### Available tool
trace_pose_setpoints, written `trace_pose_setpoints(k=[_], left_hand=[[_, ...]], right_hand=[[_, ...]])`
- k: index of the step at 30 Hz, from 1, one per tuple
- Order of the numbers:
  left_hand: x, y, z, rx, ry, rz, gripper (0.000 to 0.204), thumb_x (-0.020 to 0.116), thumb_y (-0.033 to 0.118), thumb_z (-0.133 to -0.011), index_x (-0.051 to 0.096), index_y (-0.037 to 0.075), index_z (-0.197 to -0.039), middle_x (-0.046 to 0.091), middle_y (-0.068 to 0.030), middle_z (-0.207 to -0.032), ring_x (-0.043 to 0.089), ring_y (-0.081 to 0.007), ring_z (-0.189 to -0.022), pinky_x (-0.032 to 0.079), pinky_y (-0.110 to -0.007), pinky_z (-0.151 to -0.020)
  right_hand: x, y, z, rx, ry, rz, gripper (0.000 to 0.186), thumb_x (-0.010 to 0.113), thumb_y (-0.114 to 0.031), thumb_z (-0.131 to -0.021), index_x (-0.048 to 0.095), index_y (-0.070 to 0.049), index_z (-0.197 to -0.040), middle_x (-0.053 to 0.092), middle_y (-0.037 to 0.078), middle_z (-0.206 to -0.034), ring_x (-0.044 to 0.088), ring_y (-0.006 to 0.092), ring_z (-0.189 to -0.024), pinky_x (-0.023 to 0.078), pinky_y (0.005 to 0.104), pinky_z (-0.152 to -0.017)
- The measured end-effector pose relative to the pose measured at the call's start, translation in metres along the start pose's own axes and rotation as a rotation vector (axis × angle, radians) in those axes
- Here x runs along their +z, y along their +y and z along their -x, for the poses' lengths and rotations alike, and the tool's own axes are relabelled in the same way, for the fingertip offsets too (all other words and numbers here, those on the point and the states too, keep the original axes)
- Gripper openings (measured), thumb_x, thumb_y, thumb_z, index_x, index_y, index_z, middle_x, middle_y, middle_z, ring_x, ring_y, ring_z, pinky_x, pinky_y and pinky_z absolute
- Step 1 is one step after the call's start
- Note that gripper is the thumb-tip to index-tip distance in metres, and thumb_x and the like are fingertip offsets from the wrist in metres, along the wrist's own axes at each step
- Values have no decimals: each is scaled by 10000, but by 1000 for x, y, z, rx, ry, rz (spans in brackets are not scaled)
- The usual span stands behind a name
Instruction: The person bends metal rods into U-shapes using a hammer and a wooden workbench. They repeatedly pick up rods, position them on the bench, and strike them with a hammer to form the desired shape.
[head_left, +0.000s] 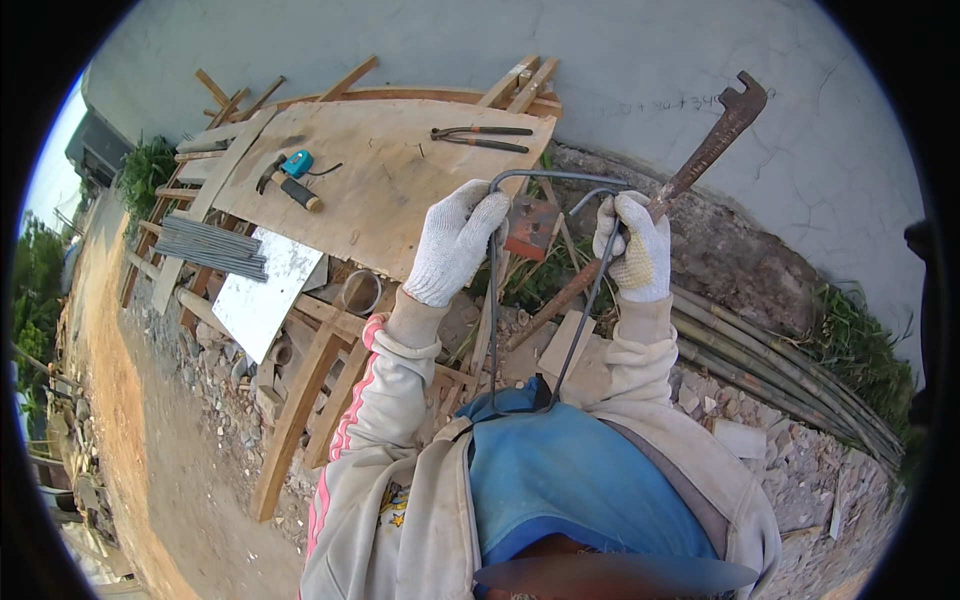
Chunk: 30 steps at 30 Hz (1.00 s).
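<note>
Both my hands wear white knitted gloves and hold up a thin steel rod bent into a four-sided stirrup [493, 300]. My left hand [455, 240] is closed round its left side near the upper corner. With fingers closed, my right hand [637, 245] grips its right side, close to the short hooked end. The stirrup's lower end reaches my blue shirt. Behind my right hand runs a long rusty bar [715, 135] with a notched head; I cannot tell whether that hand touches it. A reddish-brown metal block [532, 228] shows beyond the stirrup, between my hands.
A plywood-topped bench [350, 180] bears pincers [485, 138], a hammer [295, 190] and a teal tape measure [297, 162]. Cut steel rods [212, 245] lie in a bundle at left. Bamboo poles [780, 370] lie on rubble at right, below a grey wall [640, 60].
</note>
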<state>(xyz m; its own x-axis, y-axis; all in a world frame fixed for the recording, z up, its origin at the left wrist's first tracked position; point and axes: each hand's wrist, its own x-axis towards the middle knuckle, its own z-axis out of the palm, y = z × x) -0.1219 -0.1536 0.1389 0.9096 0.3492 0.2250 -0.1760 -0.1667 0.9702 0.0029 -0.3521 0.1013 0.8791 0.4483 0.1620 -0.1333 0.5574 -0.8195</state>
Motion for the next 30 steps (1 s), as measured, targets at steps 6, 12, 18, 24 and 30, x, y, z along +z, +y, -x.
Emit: trace_pose_setpoints(k=[6,12,18,24,30], left_hand=[[-12,-12,12,29,74,174,249,566,201,-1080,653,-33,-1088,571,-15,-705,507,-88,-597,428,-256,-576],[-15,-26,31,42,164,177,315,612,182,-1052,641,-39,-1275,614,-12,-808,520,-67,-660,447,-236,-599],[-21,-39,32,-6,145,176,364,644,170,-1034,611,-34,-1334,633,-13,-866,544,-65,-682,471,-245,-608],[-45,-36,36,-140,-19,479,312,584,266,-1088,626,-7,-1232,488,26,-730,412,-70,-562,403,-264,-540],[-64,-38,32,-258,-253,367,335,531,343,-1118,614,27,-1192,422,47,-716,336,-68,-536,341,-259,-514]], right_hand=[[27,21,3,15,-18,127,233,726,-219,-979,729,9,-930,666,33,-698,530,69,-492,425,244,-447],[45,33,9,47,-20,148,204,739,-197,-972,732,0,-920,663,32,-690,537,71,-505,421,237,-458],[60,40,20,88,-32,195,204,742,-194,-979,718,-1,-918,645,32,-681,521,83,-503,399,250,-456],[60,40,29,15,94,349,253,719,-251,-1018,720,1,-1022,619,20,-693,516,100,-516,392,271,-485],[41,33,30,-435,194,1034,306,750,-249,-984,721,-7,-1169,709,79,-1052,679,189,-933,525,326,-873]])
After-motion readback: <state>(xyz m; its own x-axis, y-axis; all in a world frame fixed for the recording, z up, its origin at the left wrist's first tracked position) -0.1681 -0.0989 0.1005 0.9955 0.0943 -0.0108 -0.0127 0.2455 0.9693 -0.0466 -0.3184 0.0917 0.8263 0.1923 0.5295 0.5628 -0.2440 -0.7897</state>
